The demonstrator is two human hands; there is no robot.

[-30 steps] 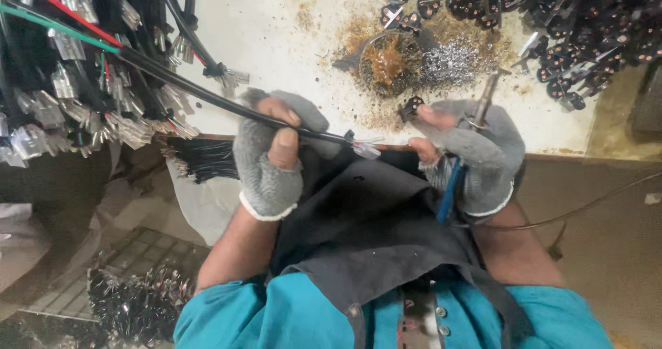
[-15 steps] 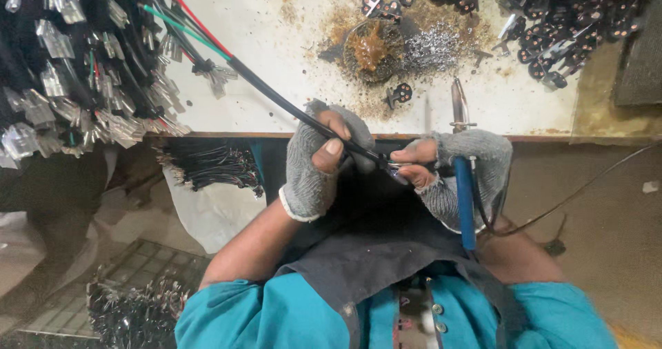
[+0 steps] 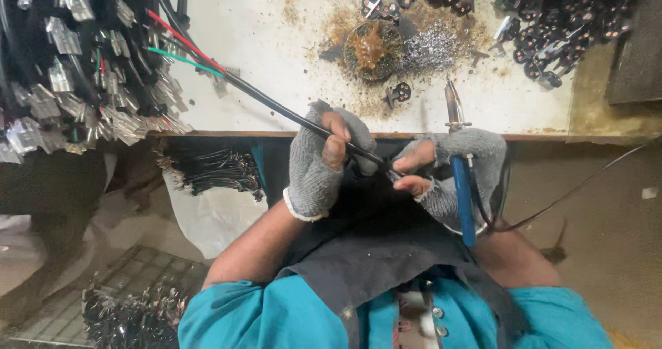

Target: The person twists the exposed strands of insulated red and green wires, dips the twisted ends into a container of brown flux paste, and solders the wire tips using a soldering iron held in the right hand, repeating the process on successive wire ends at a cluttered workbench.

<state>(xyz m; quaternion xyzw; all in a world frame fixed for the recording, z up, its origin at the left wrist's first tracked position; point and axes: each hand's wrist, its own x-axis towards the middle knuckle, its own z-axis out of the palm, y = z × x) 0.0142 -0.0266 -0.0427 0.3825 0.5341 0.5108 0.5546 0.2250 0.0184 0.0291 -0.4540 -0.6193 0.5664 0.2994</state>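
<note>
Table (image 3: 276,38), stained, edge now farther from the body — black cable (image 3: 276,104) drawn lower across it, gripped in the gloved left hand (image 3: 324,159); right hand (image 3: 452,166) pinching its end, blue-handled soldering iron (image 3: 460,183) swung upright.

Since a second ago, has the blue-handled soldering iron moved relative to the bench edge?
Yes. The blue-handled soldering iron in the right hand has swung more upright: its handle now hangs below the bench edge, its tip above.

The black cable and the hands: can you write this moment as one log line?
left hand: grips black cable | right hand: holds blue-handled soldering iron, fingertips at cable end | white table
</note>
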